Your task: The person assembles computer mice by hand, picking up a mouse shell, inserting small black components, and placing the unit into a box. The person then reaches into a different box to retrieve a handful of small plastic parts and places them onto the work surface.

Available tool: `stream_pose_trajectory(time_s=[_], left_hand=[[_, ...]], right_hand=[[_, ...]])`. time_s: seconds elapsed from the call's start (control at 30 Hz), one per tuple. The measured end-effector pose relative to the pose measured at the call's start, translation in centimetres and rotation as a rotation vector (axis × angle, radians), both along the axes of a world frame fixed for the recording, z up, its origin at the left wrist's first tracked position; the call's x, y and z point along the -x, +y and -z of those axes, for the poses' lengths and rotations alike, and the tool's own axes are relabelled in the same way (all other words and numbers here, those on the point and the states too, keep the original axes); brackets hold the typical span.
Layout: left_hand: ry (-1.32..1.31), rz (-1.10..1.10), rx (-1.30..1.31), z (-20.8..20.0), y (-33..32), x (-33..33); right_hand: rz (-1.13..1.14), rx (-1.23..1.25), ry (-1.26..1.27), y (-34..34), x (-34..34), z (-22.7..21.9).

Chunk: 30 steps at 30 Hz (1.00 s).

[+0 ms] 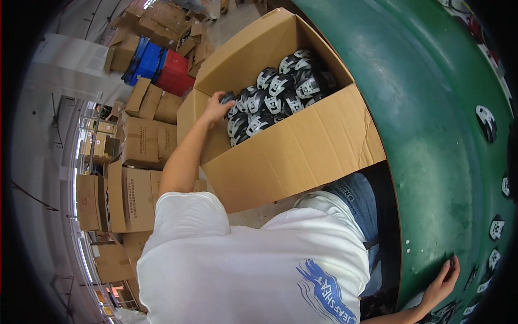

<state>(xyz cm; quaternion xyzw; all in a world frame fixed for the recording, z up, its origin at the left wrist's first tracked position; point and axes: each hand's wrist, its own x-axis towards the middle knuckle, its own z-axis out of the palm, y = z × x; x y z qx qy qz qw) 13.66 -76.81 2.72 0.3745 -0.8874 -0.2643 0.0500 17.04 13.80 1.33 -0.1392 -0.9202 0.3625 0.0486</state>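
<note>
My left hand point(217, 109) reaches into the left end of a large open cardboard box point(286, 154). Its fingers are closed round a dark plastic piece point(228, 98), just above the heap. Inside the box lie many curved black-and-white plastic shells point(280, 85), piled on one another. Over at the lower right, my right hand point(440, 286) is above the green work surface point(431, 178). Its thumb and forefinger are drawn close together, with a small dark spot between the tips that I cannot make out.
Along the far right of the green surface lie several similar shells, one white-and-black shell point(486, 123) by itself. Stacked cartons point(141, 141) fill the left side. Behind them stand a blue crate point(147, 60) and a red crate point(175, 73).
</note>
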Motion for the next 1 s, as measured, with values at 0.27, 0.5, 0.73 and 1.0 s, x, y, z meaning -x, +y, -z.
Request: stream_pose_trajectory(time_s=[0.27, 0.5, 0.73, 1.0], left_hand=[[-0.238, -0.096, 0.356, 5.5, -2.4, 1.0], [-0.444, -0.205, 0.309, 7.0, -2.3, 1.1], [-0.325, -0.286, 0.426, 7.0, 0.8, 5.1], [0.794, 0.505, 0.292, -2.6, 20.9, 20.6]], right_hand=[[-0.099, -0.123, -0.002, -1.1, 0.7, -1.3], [-0.055, -0.132, 0.104, -2.1, -0.2, -0.8], [-0.003, -0.057, 0.195, -0.4, -1.0, -1.4], [-0.041, -0.05, 0.221, -1.0, 4.0, -3.3]])
